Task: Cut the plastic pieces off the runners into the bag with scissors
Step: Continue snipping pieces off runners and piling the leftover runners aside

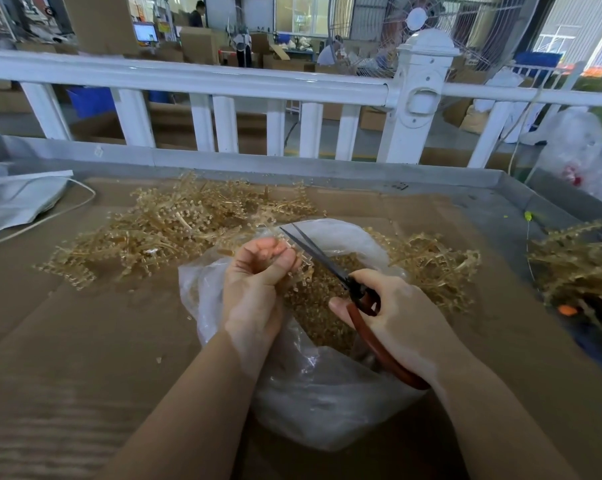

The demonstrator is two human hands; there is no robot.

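Snipping over the clear plastic bag (327, 403)

Left hand (258, 282) fingers clamp a translucent amber runner (301, 261); right hand (396, 317) fingers grip red-handled scissors (330, 265), blades apart.

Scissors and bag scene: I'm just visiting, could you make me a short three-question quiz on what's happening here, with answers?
1. True or false: the right hand holds the red-handled scissors.
2. Where is the runner held by the left hand?
A. above the open clear plastic bag
B. on the white fence
C. under the cardboard
3. Fill in: loose piles of uncut runners lie on the ____ sheet, beyond the bag.

Key: 1 true; 2 A; 3 cardboard. The scissor blades stand slightly apart, beside the held runner, over the cut pieces in the bag.
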